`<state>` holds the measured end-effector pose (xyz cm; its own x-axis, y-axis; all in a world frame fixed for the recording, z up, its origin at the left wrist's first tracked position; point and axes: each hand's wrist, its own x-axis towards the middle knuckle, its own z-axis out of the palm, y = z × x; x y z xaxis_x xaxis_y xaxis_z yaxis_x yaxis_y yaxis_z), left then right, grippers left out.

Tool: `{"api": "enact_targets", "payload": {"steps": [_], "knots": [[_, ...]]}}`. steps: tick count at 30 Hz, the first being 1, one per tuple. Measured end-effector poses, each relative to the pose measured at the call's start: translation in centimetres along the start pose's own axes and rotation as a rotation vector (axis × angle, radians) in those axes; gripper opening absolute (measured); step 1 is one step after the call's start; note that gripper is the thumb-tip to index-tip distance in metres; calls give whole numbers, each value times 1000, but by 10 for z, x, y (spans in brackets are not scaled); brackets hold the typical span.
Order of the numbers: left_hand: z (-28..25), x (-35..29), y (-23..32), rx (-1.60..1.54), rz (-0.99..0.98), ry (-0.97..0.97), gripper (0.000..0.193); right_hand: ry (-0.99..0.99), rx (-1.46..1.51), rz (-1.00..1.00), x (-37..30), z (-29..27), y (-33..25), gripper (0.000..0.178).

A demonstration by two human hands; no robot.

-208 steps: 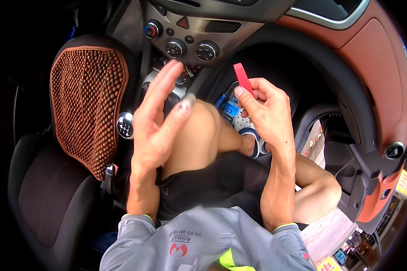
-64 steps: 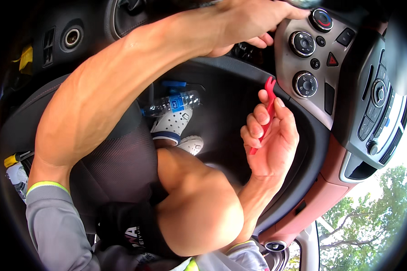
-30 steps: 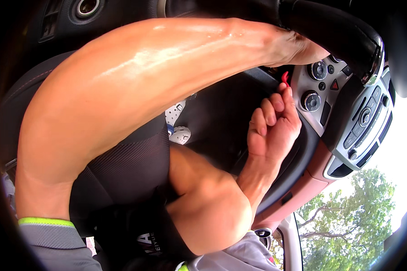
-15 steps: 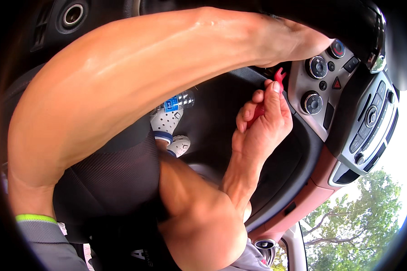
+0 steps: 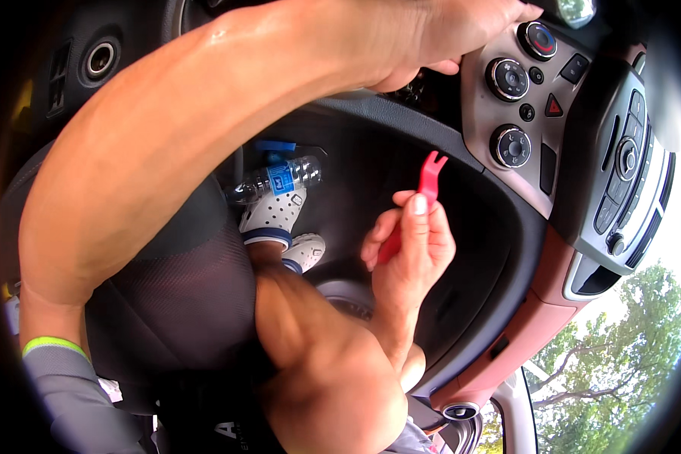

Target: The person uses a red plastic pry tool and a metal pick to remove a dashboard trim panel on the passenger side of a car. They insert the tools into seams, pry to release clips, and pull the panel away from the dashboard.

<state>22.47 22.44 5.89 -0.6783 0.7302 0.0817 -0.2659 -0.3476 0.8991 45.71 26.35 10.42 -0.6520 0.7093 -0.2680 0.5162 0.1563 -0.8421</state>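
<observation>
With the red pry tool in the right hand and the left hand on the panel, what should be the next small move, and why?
Probably bring the red pry tool up to the silver knob panel. The right hand holds its forked tip clear of the trim, while the left hand already grips the panel's upper edge.

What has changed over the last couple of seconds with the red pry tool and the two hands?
The right hand has drawn back slightly from the silver control panel, so the forked tip of the red plastic pry tool now shows in full against the dark dashboard. The left hand stays stretched across at the panel's upper edge. The clear water bottle still lies by the white shoes.
</observation>
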Motion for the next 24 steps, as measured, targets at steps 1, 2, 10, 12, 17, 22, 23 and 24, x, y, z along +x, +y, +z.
{"api": "enact_targets", "payload": {"steps": [1, 2, 10, 12, 17, 22, 23, 24], "knots": [[2, 1, -2, -1, -3, -3, 42, -9, 41, -14, 2, -1, -5, 27], [4, 2, -4, 0, -7, -3, 42, -2, 81, -1, 6, 1, -10, 31], [8, 8, -8, -34, -2, -19, 41, -42, 302, 118, 24, -2, -38, 41], [9, 11, -10, -49, -3, -26, 41, -50, 298, 144, 27, -8, -42, 41], [-5, 0, 9, -65, 22, -3, 40, -186, 347, 213, 25, -23, -65, 45], [-3, -1, -8, -101, 11, -25, 40, -43, 78, 212, 32, -16, -59, 42], [0, 0, -13, -110, 10, -38, 39, -22, 87, 209, 34, -18, -56, 41], [16, 4, -9, -120, 19, -81, 39, 27, 106, 194, 27, -28, -60, 41]]}}
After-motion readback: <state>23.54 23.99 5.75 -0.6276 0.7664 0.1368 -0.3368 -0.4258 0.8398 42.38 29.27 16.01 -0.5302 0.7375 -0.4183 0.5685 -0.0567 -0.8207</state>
